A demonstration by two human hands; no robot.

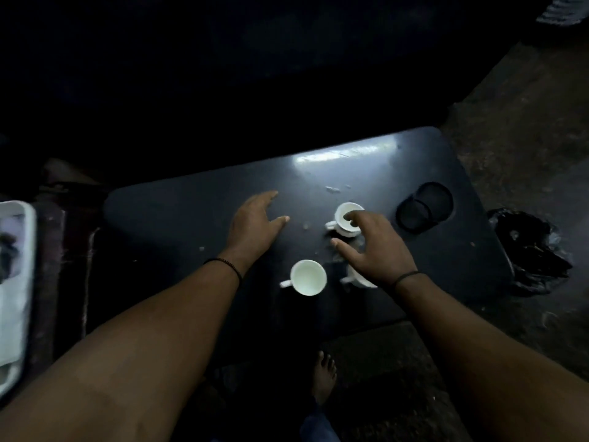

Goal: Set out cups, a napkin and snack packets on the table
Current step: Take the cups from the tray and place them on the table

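Three white cups stand on a dark low table [178, 212]. The near cup [307, 278] is upright with its handle to the left. The far cup [342, 218] has its handle to the left too, and the fingertips of my right hand [376, 247] hover over its rim. A third cup [358, 279] is mostly hidden under my right wrist. My left hand [255, 224] is spread open above the table, left of the cups, holding nothing. No napkin or snack packet shows on the table.
Two dark round coasters [425, 207] overlap at the table's right. A black plastic bag [535, 253] lies on the floor past the right edge. A white tray [16, 282] holding something pale sits at far left. My bare foot [323, 378] is below the table.
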